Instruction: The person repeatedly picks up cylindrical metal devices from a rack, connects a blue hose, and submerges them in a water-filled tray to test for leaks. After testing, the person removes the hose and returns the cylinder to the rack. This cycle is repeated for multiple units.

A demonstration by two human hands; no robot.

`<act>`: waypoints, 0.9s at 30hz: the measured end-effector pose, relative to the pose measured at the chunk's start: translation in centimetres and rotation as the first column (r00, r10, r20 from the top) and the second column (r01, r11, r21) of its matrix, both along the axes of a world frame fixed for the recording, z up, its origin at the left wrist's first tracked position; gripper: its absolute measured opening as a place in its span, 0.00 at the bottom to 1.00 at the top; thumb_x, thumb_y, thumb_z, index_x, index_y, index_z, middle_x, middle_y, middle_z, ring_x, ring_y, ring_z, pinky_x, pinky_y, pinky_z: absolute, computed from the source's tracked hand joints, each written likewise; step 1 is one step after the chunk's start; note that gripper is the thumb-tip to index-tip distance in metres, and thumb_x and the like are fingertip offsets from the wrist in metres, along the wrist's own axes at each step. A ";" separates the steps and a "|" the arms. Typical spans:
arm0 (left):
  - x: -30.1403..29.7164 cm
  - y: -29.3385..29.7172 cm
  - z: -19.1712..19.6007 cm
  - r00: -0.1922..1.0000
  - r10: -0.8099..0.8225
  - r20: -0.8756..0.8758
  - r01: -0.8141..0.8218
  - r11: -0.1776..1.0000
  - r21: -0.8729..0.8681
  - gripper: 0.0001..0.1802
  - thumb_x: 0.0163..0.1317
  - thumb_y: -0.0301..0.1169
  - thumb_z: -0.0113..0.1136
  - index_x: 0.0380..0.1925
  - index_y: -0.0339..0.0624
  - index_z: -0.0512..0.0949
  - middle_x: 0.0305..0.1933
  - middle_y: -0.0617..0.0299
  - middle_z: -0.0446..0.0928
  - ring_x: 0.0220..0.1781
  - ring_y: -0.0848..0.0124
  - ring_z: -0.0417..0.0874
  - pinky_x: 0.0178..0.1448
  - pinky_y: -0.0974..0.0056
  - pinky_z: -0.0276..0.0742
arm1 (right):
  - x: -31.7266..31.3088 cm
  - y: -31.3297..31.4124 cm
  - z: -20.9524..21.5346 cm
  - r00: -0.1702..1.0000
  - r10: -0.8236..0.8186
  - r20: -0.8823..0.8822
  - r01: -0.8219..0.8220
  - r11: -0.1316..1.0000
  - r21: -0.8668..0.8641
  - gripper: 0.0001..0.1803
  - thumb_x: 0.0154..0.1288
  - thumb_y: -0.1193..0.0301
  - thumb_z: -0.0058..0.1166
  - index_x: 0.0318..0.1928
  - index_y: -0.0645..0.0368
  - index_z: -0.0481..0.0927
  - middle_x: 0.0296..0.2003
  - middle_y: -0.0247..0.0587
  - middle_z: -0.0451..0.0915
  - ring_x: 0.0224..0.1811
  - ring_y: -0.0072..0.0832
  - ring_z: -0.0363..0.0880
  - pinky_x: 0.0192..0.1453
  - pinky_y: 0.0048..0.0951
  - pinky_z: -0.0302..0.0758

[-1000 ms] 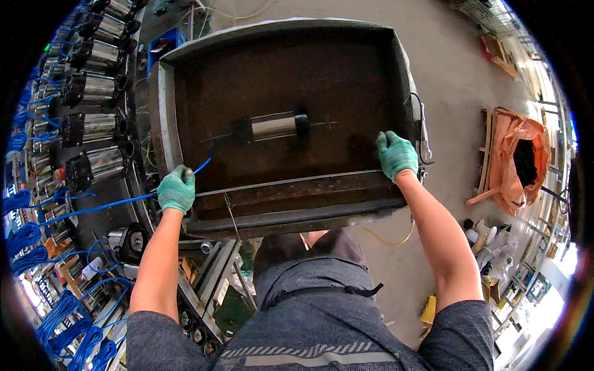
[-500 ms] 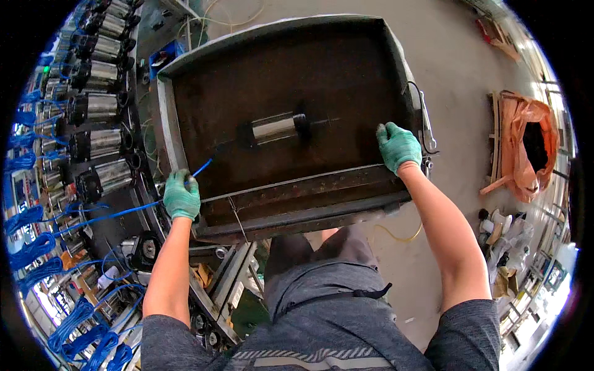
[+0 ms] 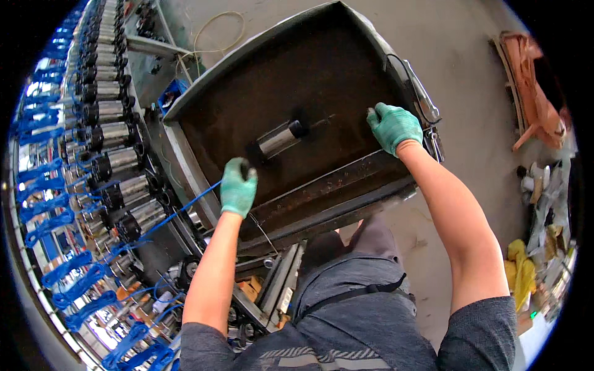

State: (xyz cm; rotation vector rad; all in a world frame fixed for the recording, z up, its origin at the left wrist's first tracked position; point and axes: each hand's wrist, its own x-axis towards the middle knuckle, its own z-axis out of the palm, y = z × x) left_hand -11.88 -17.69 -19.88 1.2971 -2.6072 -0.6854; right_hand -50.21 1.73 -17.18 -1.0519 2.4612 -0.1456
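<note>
A large rusty dark metal tray (image 3: 346,185) lies tilted in front of me, with a shiny steel cylinder with a black end cap (image 3: 279,138) in its middle. My left hand (image 3: 238,187), in a green glove, is closed on the tray's near rim at the left. My right hand (image 3: 393,126), also gloved green, grips the tray's rim at the right. A thin rod sticks out of the cylinder toward my right hand.
Rows of similar steel cylinders with blue cables (image 3: 99,142) line a rack on the left. A blue cable (image 3: 179,213) runs just under my left hand. On the concrete floor at right lie an orange bag (image 3: 532,80) and yellow rags (image 3: 520,266).
The tray has swung and tilted, its right side now closer to me. Both hands have stayed on the rim and moved with it; the cylinder now lies at an angle.
</note>
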 end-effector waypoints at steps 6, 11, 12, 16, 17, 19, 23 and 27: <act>-14.4 -1.4 -2.5 0.967 0.067 0.248 -0.181 0.861 0.475 0.17 0.66 0.39 0.66 0.47 0.39 0.78 0.39 0.51 0.83 0.39 0.59 0.83 0.47 0.55 0.78 | -0.3 0.3 -0.4 0.999 -0.025 0.026 0.026 0.999 -0.045 0.22 0.78 0.52 0.41 0.45 0.52 0.84 0.44 0.50 0.87 0.48 0.53 0.85 0.52 0.53 0.81; -19.3 -2.0 -4.8 0.893 0.352 0.281 -0.403 0.345 0.848 0.14 0.72 0.38 0.63 0.50 0.43 0.75 0.39 0.57 0.82 0.34 0.63 0.84 0.33 0.59 0.79 | -0.6 0.6 -0.4 0.998 -0.050 0.050 0.054 0.996 -0.075 0.22 0.78 0.52 0.42 0.45 0.52 0.85 0.43 0.49 0.87 0.47 0.51 0.86 0.52 0.52 0.81; -19.6 -1.8 -5.1 0.886 0.373 0.275 -0.410 0.356 0.840 0.14 0.71 0.37 0.63 0.49 0.43 0.75 0.39 0.56 0.82 0.34 0.62 0.84 0.33 0.58 0.80 | -0.6 0.6 -0.2 0.997 -0.049 0.052 0.052 0.996 -0.068 0.22 0.78 0.52 0.43 0.45 0.52 0.85 0.43 0.49 0.87 0.47 0.50 0.86 0.52 0.51 0.82; -19.0 -1.3 -5.6 0.875 0.425 0.231 -0.407 0.387 0.828 0.12 0.70 0.32 0.65 0.46 0.41 0.74 0.40 0.54 0.81 0.34 0.58 0.86 0.33 0.55 0.86 | -0.6 0.8 -0.4 0.997 -0.046 0.064 0.052 0.993 -0.102 0.20 0.77 0.53 0.45 0.46 0.52 0.86 0.43 0.47 0.88 0.46 0.49 0.87 0.51 0.49 0.83; -18.6 -1.2 -5.5 0.874 0.433 0.220 -0.401 0.388 0.830 0.12 0.69 0.31 0.66 0.46 0.41 0.74 0.40 0.53 0.81 0.34 0.58 0.86 0.34 0.55 0.87 | -0.6 0.9 -0.5 0.997 -0.049 0.060 0.055 0.993 -0.107 0.20 0.77 0.53 0.45 0.46 0.52 0.86 0.43 0.46 0.88 0.46 0.49 0.87 0.51 0.49 0.83; -17.7 -1.3 -5.5 0.890 0.415 0.187 -0.379 0.448 0.810 0.12 0.68 0.30 0.68 0.43 0.39 0.74 0.38 0.54 0.81 0.34 0.59 0.86 0.34 0.55 0.87 | -0.7 1.0 -0.6 0.998 -0.047 0.048 0.053 0.991 -0.123 0.20 0.77 0.53 0.46 0.45 0.52 0.86 0.43 0.46 0.88 0.46 0.49 0.87 0.51 0.50 0.83; -15.0 -0.2 -4.6 0.901 0.423 0.096 -0.347 0.569 0.746 0.14 0.64 0.28 0.71 0.25 0.46 0.74 0.23 0.69 0.70 0.24 0.72 0.75 0.27 0.61 0.80 | -0.7 0.9 -0.4 0.997 -0.050 0.064 0.058 0.991 -0.120 0.20 0.76 0.52 0.47 0.45 0.51 0.86 0.42 0.47 0.88 0.46 0.49 0.87 0.51 0.50 0.83; -12.6 0.7 -4.4 0.922 0.384 0.052 -0.309 0.648 0.696 0.17 0.64 0.27 0.71 0.22 0.48 0.70 0.21 0.71 0.69 0.23 0.76 0.71 0.26 0.65 0.75 | -0.7 0.8 -0.4 0.997 -0.050 0.065 0.057 0.992 -0.113 0.19 0.77 0.52 0.46 0.44 0.50 0.86 0.42 0.47 0.88 0.46 0.49 0.87 0.50 0.50 0.83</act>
